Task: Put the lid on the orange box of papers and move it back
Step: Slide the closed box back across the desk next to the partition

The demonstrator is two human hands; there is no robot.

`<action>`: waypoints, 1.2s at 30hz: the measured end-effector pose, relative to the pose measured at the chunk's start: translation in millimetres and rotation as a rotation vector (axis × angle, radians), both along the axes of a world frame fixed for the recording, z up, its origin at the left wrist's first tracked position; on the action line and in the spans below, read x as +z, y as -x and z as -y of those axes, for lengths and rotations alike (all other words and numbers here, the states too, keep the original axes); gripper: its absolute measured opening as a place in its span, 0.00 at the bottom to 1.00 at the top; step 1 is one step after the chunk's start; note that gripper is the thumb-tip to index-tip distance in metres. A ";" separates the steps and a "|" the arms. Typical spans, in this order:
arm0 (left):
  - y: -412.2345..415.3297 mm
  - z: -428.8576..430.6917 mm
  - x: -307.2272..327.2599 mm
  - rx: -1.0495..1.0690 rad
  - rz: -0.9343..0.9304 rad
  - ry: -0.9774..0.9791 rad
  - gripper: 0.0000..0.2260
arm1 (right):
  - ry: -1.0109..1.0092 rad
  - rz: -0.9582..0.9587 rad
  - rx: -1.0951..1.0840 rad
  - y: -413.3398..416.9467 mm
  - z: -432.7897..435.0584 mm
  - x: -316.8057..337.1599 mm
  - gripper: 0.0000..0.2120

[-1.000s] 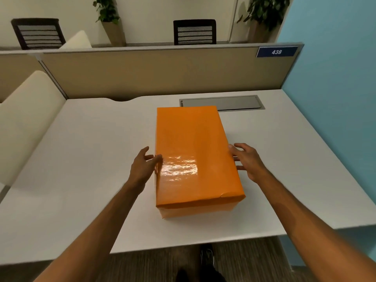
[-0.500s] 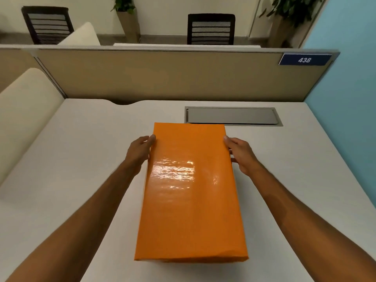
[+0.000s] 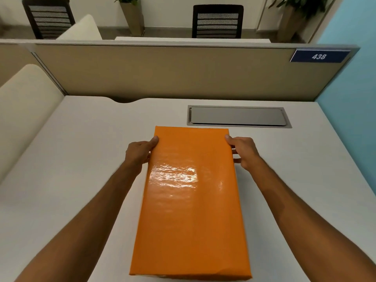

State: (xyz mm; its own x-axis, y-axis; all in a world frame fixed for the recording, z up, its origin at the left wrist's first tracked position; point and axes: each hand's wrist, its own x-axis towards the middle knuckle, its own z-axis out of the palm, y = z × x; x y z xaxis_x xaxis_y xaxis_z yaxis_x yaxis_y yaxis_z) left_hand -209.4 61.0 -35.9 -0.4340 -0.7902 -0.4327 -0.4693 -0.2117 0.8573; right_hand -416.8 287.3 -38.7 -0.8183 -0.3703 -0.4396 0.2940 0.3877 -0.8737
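Orange box (image 3: 191, 200), its glossy lid on, lies lengthwise on the white table (image 3: 71, 159), its far end just short of the grey cable hatch (image 3: 238, 116). Left hand (image 3: 140, 152) and right hand (image 3: 243, 152) grasp its far corners, fingers (image 3: 228, 137) curled against the sides.

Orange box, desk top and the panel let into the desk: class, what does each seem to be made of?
Orange box: probably card under glossy wrap; wrinkled glare shows on its top.
Desk top: matt pale laminate, most likely; flat, no grain or shine.
Panel: grey, faintly sheened, metal or plastic; unclear which.
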 end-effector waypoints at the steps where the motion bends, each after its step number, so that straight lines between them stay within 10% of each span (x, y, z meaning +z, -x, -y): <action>1: 0.4 0.9 -1.7 0.014 0.000 -0.006 0.20 | -0.005 0.002 -0.012 0.8 1.6 -1.0 0.17; 36: -142.0 -99.9 -3.5 -0.438 -0.102 -0.034 0.39 | 0.040 -0.054 0.182 -158.3 -128.4 -7.1 0.34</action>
State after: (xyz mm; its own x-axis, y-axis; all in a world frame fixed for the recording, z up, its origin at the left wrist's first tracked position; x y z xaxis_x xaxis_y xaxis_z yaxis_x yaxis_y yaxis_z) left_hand -67.4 160.9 -39.4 -0.7660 -0.5088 -0.3929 -0.4344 -0.0408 0.8998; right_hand -258.5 415.7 -45.8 -0.7584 -0.5301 -0.3793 0.1748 0.3952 -0.9018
